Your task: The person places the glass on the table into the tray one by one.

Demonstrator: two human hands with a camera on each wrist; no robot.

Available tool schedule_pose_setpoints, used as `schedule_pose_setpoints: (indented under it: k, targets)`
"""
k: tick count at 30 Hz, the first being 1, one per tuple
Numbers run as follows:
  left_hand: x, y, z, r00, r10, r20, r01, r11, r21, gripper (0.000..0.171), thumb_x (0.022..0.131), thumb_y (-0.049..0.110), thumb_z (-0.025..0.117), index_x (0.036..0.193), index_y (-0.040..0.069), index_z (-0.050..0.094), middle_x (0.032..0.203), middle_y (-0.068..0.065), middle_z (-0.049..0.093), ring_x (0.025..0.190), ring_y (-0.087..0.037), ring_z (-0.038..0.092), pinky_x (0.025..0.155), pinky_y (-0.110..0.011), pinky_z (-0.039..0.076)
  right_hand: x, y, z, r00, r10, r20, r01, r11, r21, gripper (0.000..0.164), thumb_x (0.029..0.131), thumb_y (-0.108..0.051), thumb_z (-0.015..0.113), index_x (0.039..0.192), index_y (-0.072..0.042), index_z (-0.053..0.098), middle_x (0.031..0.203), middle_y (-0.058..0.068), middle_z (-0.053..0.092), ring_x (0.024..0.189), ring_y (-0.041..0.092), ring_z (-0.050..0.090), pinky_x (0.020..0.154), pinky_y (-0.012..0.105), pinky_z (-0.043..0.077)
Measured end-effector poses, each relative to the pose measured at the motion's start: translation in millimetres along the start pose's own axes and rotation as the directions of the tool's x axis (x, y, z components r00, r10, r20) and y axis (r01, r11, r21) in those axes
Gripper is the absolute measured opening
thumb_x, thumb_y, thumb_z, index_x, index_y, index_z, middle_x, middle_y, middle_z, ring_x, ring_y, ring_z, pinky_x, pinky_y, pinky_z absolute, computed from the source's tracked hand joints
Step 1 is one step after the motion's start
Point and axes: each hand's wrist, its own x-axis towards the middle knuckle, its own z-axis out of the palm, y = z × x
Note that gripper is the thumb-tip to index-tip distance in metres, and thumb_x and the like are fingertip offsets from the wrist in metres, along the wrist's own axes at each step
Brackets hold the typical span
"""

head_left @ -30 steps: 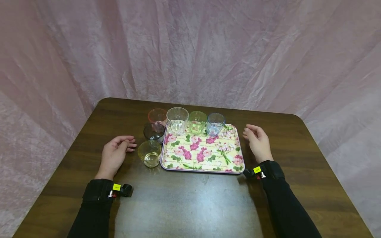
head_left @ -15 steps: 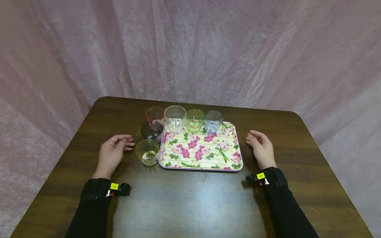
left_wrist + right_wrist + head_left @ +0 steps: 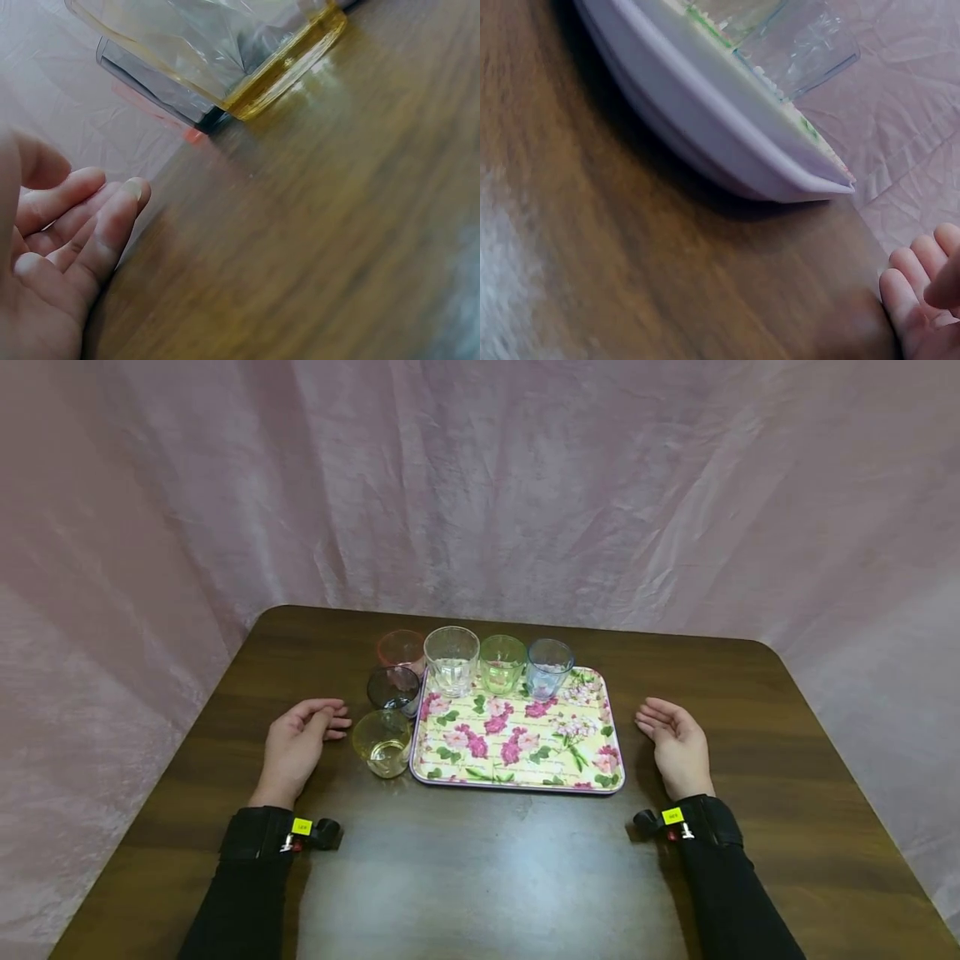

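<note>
My left hand [image 3: 298, 745] rests on the table with loosely bent fingers and holds nothing. Just right of it stands a yellow glass [image 3: 383, 744], apart from the fingertips. Behind that are a dark grey glass [image 3: 393, 692] and a red-tinted glass [image 3: 401, 649], all left of a floral tray [image 3: 517, 764]. Along the tray's back edge stand a clear glass [image 3: 452, 662], a green glass [image 3: 502, 665] and a blue glass [image 3: 549, 669]. My right hand [image 3: 678, 750] lies relaxed beyond the tray's right side, touching neither tray nor glass.
The brown wooden table [image 3: 480, 877] has rounded far corners. A pink curtain [image 3: 480, 493] hangs behind it. Small black wrist cameras sit on both forearms, near the table surface.
My right hand has drawn away from the tray's right edge, rightward and a little toward me. The left hand, the glasses and the tray keep their places; the head view shifts slightly.
</note>
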Motion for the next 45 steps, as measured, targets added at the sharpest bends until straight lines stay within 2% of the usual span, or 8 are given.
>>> schedule_pose_setpoints:
  k: [5,11,22,29,35,38,42,45]
  targets:
    - [-1.0,1.7,7.1,1.0,0.011,-0.003,-0.011,0.998,-0.058,0.043,0.119,0.028,0.049,0.139,-0.005,0.067,0.132,-0.018,0.076,0.101,-0.003,0.077,0.087,-0.019,0.065,-1,1,-6,1.0,0.007,-0.021,-0.007,1.0,0.011,0.05,0.107,0.016,0.032,0.153,0.01,0.049,0.144,0.022,0.058,0.121,0.011,0.066,0.103,0.009,0.054]
    - [-7.0,1.7,1.7,0.994,0.104,0.016,-0.1,0.985,-0.14,0.051,0.118,0.032,0.05,0.139,-0.013,0.063,0.122,-0.001,0.08,0.109,-0.012,0.078,0.089,-0.023,0.065,0,4,-5,1.0,0.01,-0.027,-0.009,1.0,0.026,0.05,0.107,0.015,0.032,0.153,0.01,0.05,0.144,0.023,0.058,0.122,0.013,0.066,0.102,0.009,0.055]
    - [-29.6,14.0,5.7,0.968,0.221,0.119,-0.202,0.967,-0.157,0.039,0.114,0.013,0.056,0.143,-0.011,0.059,0.132,-0.004,0.074,0.123,-0.009,0.07,0.101,-0.016,0.058,3,7,-4,0.999,-0.012,-0.043,0.013,0.999,0.036,0.046,0.106,0.015,0.036,0.149,0.011,0.053,0.138,0.021,0.062,0.114,0.007,0.069,0.099,0.009,0.056]
    - [-43.5,21.7,16.5,0.963,0.181,0.2,-0.171,0.983,-0.066,0.054,0.104,0.004,0.068,0.154,-0.004,0.052,0.154,-0.023,0.06,0.132,-0.006,0.059,0.107,-0.009,0.047,1,7,-3,0.999,-0.024,-0.048,0.025,1.0,0.011,0.041,0.108,0.012,0.042,0.146,0.009,0.057,0.134,0.018,0.065,0.112,0.005,0.07,0.098,0.009,0.057]
    - [-50.2,25.6,25.2,0.972,0.089,0.217,-0.098,0.995,0.031,0.075,0.096,0.012,0.082,0.161,0.003,0.045,0.163,-0.02,0.052,0.148,-0.027,0.049,0.111,-0.005,0.038,0,8,-2,0.998,-0.028,-0.049,0.028,1.0,-0.009,0.039,0.109,0.01,0.045,0.145,0.008,0.058,0.136,0.022,0.066,0.11,0.004,0.07,0.098,0.009,0.057]
    - [-52.1,27.2,29.7,0.973,0.063,0.222,-0.079,0.995,0.062,0.082,0.094,0.015,0.087,0.162,0.005,0.042,0.164,-0.017,0.05,0.151,-0.033,0.047,0.118,-0.018,0.039,-1,8,-2,0.998,-0.034,-0.05,0.034,0.999,-0.007,0.038,0.109,0.009,0.046,0.145,0.008,0.059,0.134,0.021,0.067,0.109,0.003,0.071,0.097,0.009,0.057]
    - [-53.4,27.9,34.3,0.97,0.055,0.239,-0.083,0.991,0.109,0.087,0.092,0.018,0.091,0.163,0.006,0.041,0.165,-0.016,0.05,0.153,-0.035,0.047,0.127,-0.049,0.037,-1,8,-2,0.998,-0.047,-0.045,0.047,0.999,-0.007,0.037,0.109,0.009,0.047,0.144,0.01,0.059,0.133,0.021,0.068,0.108,0.002,0.072,0.096,0.008,0.057]
    - [-54.0,27.4,35.9,0.968,0.052,0.245,-0.088,0.987,0.137,0.09,0.091,0.02,0.092,0.163,0.006,0.04,0.165,-0.017,0.05,0.153,-0.037,0.047,0.128,-0.06,0.034,-1,8,-1,0.998,-0.052,-0.038,0.051,0.999,-0.012,0.037,0.109,0.009,0.047,0.144,0.01,0.059,0.133,0.022,0.068,0.107,0.001,0.071,0.096,0.008,0.056]
